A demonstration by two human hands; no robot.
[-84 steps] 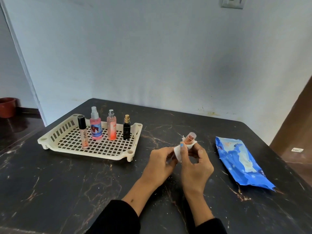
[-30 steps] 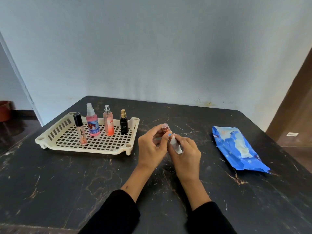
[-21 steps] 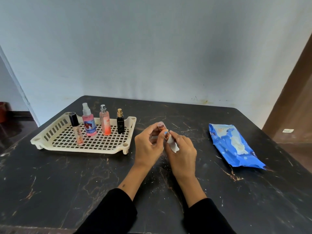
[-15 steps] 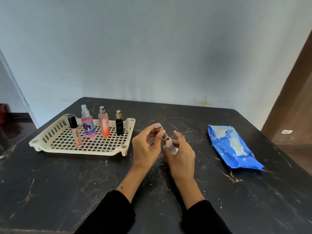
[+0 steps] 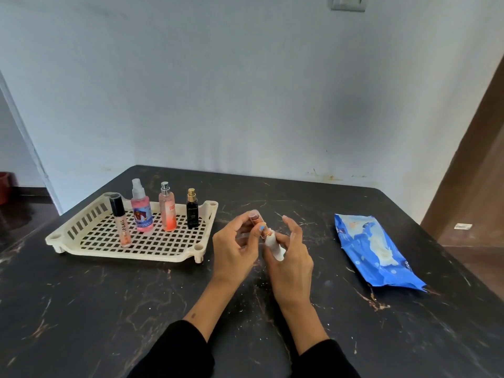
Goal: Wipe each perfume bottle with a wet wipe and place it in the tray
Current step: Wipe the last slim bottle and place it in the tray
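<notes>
Sliding down the copper perfume bottle (image 5: 255,220), the wet wipe (image 5: 275,246) reached its base
My left hand (image 5: 234,249) pinched the bottle; right-hand (image 5: 290,257) fingers loosened around the wipe — tray (image 5: 174,256) next

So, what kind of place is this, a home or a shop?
Probably a home, though that is a guess: a dark marble-look table stands against a plain painted wall with a light switch, and a brown wooden door is at the right.

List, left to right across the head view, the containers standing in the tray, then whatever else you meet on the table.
Lip gloss tube → blue-labelled pink spray bottle → orange-pink spray bottle → black perfume bottle → left hand → right hand → blue wet-wipe pack.
</notes>
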